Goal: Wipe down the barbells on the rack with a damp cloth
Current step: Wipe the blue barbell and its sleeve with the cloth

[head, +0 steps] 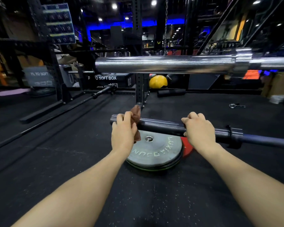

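Observation:
A dark barbell sleeve (161,126) runs left to right low in front of me, its thinner shaft leading off to the right. My left hand (124,131) grips a brown cloth (136,115) wrapped over the sleeve near its left end. My right hand (199,128) grips the same sleeve further right, fingers curled over the top. Higher up, a shiny chrome barbell sleeve (164,64) crosses the view, with its collar and shaft at the right.
Stacked weight plates, a grey one (156,151) on top and a red one (187,147) beside it, lie on the black rubber floor under the dark sleeve. A rack upright (139,89) stands behind. Another bar (59,110) lies at left; a spring collar (233,105) lies at right.

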